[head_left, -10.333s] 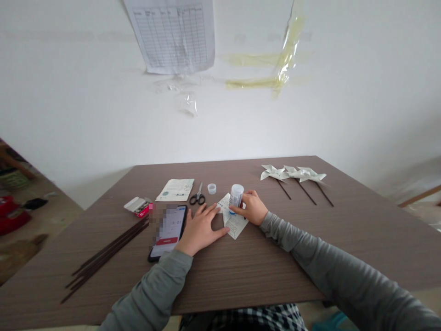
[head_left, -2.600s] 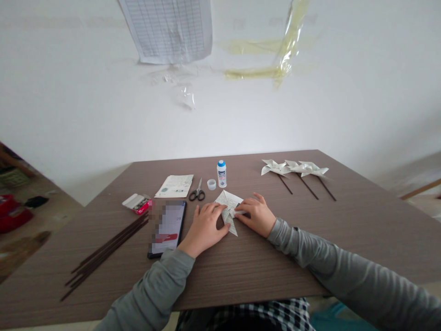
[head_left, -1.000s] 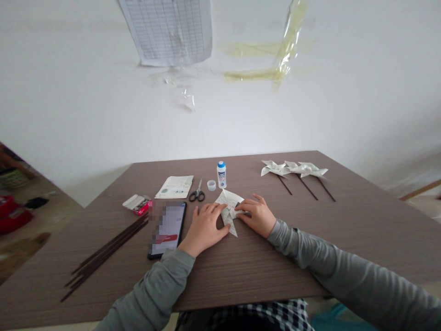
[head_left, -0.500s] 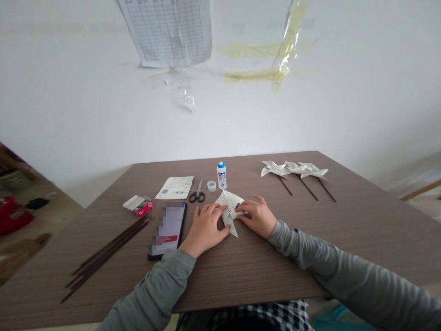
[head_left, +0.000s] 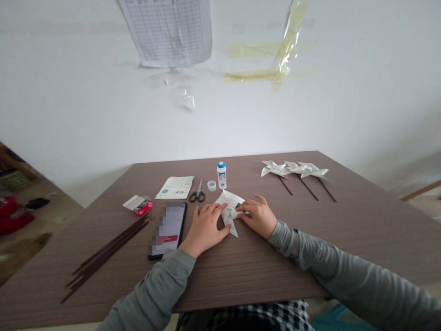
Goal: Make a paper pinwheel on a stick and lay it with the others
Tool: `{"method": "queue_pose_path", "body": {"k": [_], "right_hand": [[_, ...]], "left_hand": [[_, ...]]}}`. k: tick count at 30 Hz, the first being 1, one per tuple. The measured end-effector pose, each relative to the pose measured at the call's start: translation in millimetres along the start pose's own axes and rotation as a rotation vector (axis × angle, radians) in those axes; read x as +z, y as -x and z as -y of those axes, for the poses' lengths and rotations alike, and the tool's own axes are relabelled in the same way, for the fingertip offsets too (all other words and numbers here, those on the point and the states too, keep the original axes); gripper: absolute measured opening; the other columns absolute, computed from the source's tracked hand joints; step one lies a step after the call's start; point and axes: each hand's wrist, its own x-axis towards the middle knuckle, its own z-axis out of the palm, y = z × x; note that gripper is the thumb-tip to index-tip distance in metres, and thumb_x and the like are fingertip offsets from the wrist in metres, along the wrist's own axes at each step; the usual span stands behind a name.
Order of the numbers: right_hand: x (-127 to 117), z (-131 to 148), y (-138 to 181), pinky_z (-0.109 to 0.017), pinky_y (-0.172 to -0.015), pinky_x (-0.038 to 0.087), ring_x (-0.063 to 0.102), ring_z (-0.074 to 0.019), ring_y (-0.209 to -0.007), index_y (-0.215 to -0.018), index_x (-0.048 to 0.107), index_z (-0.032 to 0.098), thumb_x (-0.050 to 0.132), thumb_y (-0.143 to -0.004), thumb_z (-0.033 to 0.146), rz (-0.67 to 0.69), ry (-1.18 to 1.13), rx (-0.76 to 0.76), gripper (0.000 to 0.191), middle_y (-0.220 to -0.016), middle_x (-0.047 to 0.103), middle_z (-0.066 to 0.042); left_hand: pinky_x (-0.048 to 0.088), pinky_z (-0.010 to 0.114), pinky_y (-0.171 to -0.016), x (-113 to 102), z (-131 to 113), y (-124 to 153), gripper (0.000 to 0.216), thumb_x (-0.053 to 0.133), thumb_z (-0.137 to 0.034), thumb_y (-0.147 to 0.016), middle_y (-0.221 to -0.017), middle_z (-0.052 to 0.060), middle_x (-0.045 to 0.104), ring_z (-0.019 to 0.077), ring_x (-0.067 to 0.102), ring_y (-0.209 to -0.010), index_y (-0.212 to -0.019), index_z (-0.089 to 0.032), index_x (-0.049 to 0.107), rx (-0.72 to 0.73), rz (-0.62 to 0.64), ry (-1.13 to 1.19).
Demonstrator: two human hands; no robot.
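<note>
Three pinwheels (head_left: 292, 168) looked finished and loose sticks (head_left: 129, 233) remained; the folded paper (head_left: 228, 214), apparently incomplete with no stick visible, lay centrally on the table (head_left: 262, 276), steadied by the spread left hand (head_left: 206, 227), its right side pinched by the right hand (head_left: 257, 215).

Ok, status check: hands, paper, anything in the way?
Left hand spread, touching folded printed paper. Right hand pinches its right side. Glue bottle upright just beyond, not between the hands.
</note>
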Motion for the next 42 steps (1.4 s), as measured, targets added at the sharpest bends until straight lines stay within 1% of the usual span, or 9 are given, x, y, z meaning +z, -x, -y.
{"method": "queue_pose_path", "body": {"k": [6, 11, 17, 21, 25, 30, 33, 36, 42], "right_hand": [[0, 1, -1, -0.076, -0.148, 0.052, 0.096, -0.0350, -0.114, -0.124, 0.102, 0.029, 0.088, -0.110, 0.013, 0.008, 0.005, 0.002, 0.026, -0.124, 0.101, -0.011], [0, 2, -1, -0.071, -0.147, 0.055, 0.097, -0.0338, -0.116, -0.121, 0.103, 0.032, 0.091, -0.109, 0.012, 0.006, 0.032, 0.002, 0.027, -0.124, 0.101, -0.008], [0, 1, -1, -0.072, -0.148, 0.055, 0.097, -0.0362, -0.118, -0.120, 0.102, 0.034, 0.089, -0.108, 0.011, 0.012, -0.005, 0.001, 0.029, -0.126, 0.102, -0.008], [2, -1, 0, -0.069, -0.146, 0.057, 0.096, -0.0362, -0.117, -0.119, 0.102, 0.032, 0.088, -0.109, 0.012, -0.009, -0.008, -0.019, 0.027, -0.124, 0.102, -0.009], [3, 0, -1, -0.071, -0.145, 0.057, 0.096, -0.0353, -0.119, -0.124, 0.102, 0.029, 0.085, -0.112, 0.013, 0.018, -0.002, -0.008, 0.026, -0.125, 0.101, -0.011], [1, 2, -3, -0.061, -0.140, 0.063, 0.097, -0.0335, -0.119, -0.125, 0.103, 0.031, 0.086, -0.113, 0.013, 0.025, 0.023, -0.020, 0.027, -0.123, 0.101, -0.010], [1, 2, -3, -0.058, -0.139, 0.063, 0.097, -0.0344, -0.118, -0.125, 0.104, 0.032, 0.087, -0.113, 0.012, 0.021, 0.018, -0.017, 0.028, -0.123, 0.101, -0.009], [2, 2, -2, -0.060, -0.140, 0.063, 0.097, -0.0346, -0.119, -0.126, 0.104, 0.032, 0.087, -0.113, 0.012, 0.025, 0.026, -0.008, 0.029, -0.124, 0.101, -0.009], [4, 1, -2, -0.065, -0.140, 0.062, 0.096, -0.0318, -0.118, -0.128, 0.103, 0.030, 0.087, -0.114, 0.013, 0.016, 0.036, -0.009, 0.027, -0.122, 0.099, -0.009]], "left_hand": [[0.040, 0.087, -0.156, 0, 0, 0, 0.071, 0.087, -0.041, -0.112, -0.185, 0.018, 0.079, 0.0499, 0.065, -0.180, -0.182, -0.034, 0.076, -0.006, 0.001, 0.001], [0.040, 0.088, -0.156, -1, -1, 0, 0.072, 0.088, -0.042, -0.112, -0.185, 0.019, 0.078, 0.0517, 0.064, -0.181, -0.183, -0.034, 0.076, -0.001, 0.002, 0.007], [0.042, 0.086, -0.155, 1, -1, -1, 0.068, 0.087, -0.042, -0.112, -0.182, 0.018, 0.079, 0.0520, 0.065, -0.178, -0.179, -0.035, 0.080, 0.002, -0.003, -0.009], [0.042, 0.088, -0.153, 3, -2, -2, 0.063, 0.086, -0.040, -0.112, -0.177, 0.019, 0.080, 0.0526, 0.067, -0.174, -0.175, -0.034, 0.084, 0.017, -0.015, -0.009], [0.039, 0.089, -0.155, 0, -7, -1, 0.060, 0.085, -0.038, -0.113, -0.176, 0.018, 0.080, 0.0532, 0.068, -0.172, -0.173, -0.035, 0.087, 0.003, -0.001, -0.025], [0.039, 0.091, -0.154, -1, -8, -1, 0.057, 0.088, -0.037, -0.112, -0.176, 0.017, 0.079, 0.0530, 0.067, -0.173, -0.168, -0.037, 0.090, -0.003, -0.003, -0.025], [0.041, 0.089, -0.154, 0, -7, -1, 0.055, 0.090, -0.037, -0.110, -0.174, 0.016, 0.080, 0.0519, 0.068, -0.170, -0.165, -0.038, 0.092, 0.003, -0.020, -0.024], [0.041, 0.088, -0.154, 0, -6, -1, 0.053, 0.090, -0.037, -0.110, -0.174, 0.015, 0.080, 0.0513, 0.068, -0.169, -0.163, -0.039, 0.093, 0.002, -0.020, -0.028], [0.039, 0.091, -0.155, -3, -10, 0, 0.054, 0.088, -0.035, -0.113, -0.179, 0.017, 0.078, 0.0534, 0.067, -0.173, -0.166, -0.038, 0.092, -0.012, 0.010, -0.039]]}}
